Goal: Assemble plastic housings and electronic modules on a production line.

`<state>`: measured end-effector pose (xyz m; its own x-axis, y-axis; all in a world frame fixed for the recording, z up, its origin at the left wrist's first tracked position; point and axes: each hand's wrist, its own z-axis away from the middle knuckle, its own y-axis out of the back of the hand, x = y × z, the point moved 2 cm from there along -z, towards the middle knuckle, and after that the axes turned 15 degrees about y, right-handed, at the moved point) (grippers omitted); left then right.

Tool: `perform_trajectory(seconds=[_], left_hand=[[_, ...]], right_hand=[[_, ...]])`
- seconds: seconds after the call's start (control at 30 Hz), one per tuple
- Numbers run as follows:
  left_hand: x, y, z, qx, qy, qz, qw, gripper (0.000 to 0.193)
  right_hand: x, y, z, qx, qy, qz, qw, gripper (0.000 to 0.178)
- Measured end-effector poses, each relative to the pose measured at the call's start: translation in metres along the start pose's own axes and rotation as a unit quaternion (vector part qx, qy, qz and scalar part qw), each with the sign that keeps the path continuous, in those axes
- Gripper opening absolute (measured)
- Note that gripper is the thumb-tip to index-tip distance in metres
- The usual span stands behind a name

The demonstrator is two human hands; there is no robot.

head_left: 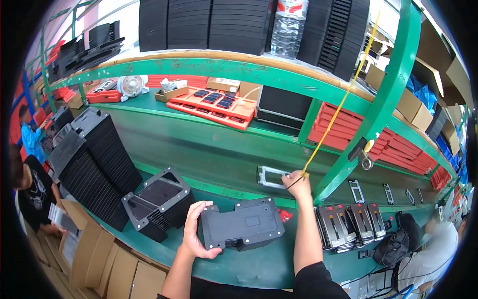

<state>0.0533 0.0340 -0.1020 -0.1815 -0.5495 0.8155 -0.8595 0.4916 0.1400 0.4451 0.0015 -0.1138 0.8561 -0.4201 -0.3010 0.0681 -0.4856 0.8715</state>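
My left hand (191,234) grips the left end of a dark grey, notched plastic housing stack (244,224), thumb at the near edge and fingers over the far corner. It sits on the green bench in front of me. My right hand (297,184) reaches over the green belt and closes on the right end of a silver rectangular frame (271,176); the fingertips are partly hidden. A yellow cord (331,117) hangs down to that hand. Small red pieces (285,215) lie just right of the housing stack.
Black part stacks (87,164) and an open-topped pile (158,199) stand at left. Silver-and-black panels (348,226) are stacked at right, beside a black bag (393,246). More frames (356,191) lie along the belt. A green post (371,119) rises near my right arm. Co-workers are at both sides.
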Motion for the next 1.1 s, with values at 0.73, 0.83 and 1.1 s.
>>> perform_trajectory(seconds=[0.73,0.83,1.1], left_hand=[[0.069,0.022,-0.005,-0.154,0.084,-0.207,0.962,0.103],[0.066,0.015,-0.006,-0.108,0.099,-0.174,0.974,0.103],[0.02,0.004,0.064,-0.035,0.238,-0.134,0.961,0.133]], right_hand=[[-0.191,0.156,0.136,-0.077,0.383,-0.016,0.92,0.015],[-0.178,0.159,0.138,-0.099,0.378,0.005,0.92,0.016],[-0.042,0.16,0.189,0.106,0.183,0.097,0.973,0.034]])
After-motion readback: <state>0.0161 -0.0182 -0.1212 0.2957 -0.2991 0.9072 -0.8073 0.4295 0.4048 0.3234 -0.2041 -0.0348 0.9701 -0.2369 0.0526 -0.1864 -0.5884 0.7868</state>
